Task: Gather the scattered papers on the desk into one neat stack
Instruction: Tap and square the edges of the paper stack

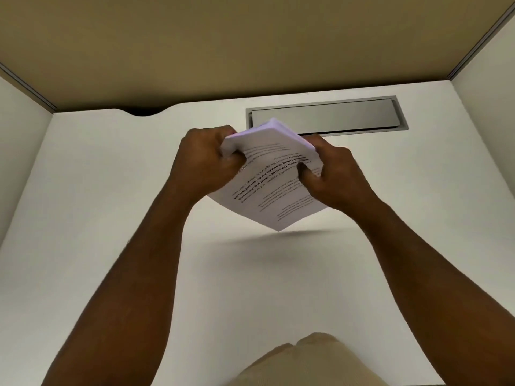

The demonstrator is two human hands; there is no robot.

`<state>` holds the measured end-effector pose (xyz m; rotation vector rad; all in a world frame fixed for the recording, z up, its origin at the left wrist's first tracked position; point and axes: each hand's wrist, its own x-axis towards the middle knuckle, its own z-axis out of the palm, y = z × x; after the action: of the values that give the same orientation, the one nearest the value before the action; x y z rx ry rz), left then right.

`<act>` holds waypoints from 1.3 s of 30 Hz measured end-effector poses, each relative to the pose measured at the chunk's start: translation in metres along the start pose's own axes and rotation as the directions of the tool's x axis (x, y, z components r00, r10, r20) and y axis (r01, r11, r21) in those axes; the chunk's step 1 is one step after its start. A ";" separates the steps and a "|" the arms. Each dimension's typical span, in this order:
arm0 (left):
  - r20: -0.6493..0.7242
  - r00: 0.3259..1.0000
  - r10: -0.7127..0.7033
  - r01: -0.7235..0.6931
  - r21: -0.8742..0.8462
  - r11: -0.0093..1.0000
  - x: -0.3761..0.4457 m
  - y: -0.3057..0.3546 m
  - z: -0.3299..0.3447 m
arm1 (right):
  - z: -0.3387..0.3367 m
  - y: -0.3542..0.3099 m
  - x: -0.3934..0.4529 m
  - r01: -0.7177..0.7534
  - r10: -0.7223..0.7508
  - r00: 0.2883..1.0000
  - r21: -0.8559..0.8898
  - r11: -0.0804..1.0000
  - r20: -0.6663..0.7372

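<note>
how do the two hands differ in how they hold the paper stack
The left hand is a closed fist on the paper stack at its far left corner, with its fingers curled under; the right hand grips the right edge, with its thumb pressed on the printed top sheet. The left hand sits slightly farther from the camera than the right. Both are clamped on the stack, holding it tilted above the desk.

bare desk (111,218) all round, partition walls (250,51) behind and beside
</note>
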<state>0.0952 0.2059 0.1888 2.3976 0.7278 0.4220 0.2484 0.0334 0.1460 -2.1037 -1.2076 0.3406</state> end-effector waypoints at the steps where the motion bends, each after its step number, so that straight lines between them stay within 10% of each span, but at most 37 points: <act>1: -0.011 1.000 0.010 -0.009 0.027 1.000 0.002 0.006 -0.003 | 0.001 -0.002 0.000 -0.026 0.027 1.000 0.044 0.999 -0.010; 4: -0.168 0.983 0.074 -0.056 0.112 0.992 0.002 0.008 -0.003 | -0.003 -0.002 0.002 -0.047 0.056 0.997 0.148 0.988 -0.054; 8: -0.644 0.764 -0.046 -0.017 -0.091 0.996 -0.018 -0.008 0.019 | -0.009 -0.001 0.002 -0.132 0.160 0.985 0.334 0.933 -0.058; 12: -0.219 0.832 -0.510 0.179 -0.764 0.619 -0.025 -0.015 0.041 | -0.009 0.001 0.000 -0.196 0.243 0.970 0.556 0.808 -0.013; 25: -0.070 0.819 -0.569 0.361 -0.709 0.606 -0.034 -0.042 0.098 | 0.061 0.045 -0.009 -0.444 0.528 0.840 0.713 0.543 0.121; 39: -0.040 0.834 -0.550 0.356 -0.723 0.592 -0.045 -0.046 0.103 | 0.069 0.050 -0.012 -0.448 0.538 0.834 0.713 0.538 0.118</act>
<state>0.0872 0.1642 0.0748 1.3783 1.0488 0.6571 0.2384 0.0354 0.0608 -1.6531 -0.2494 0.7966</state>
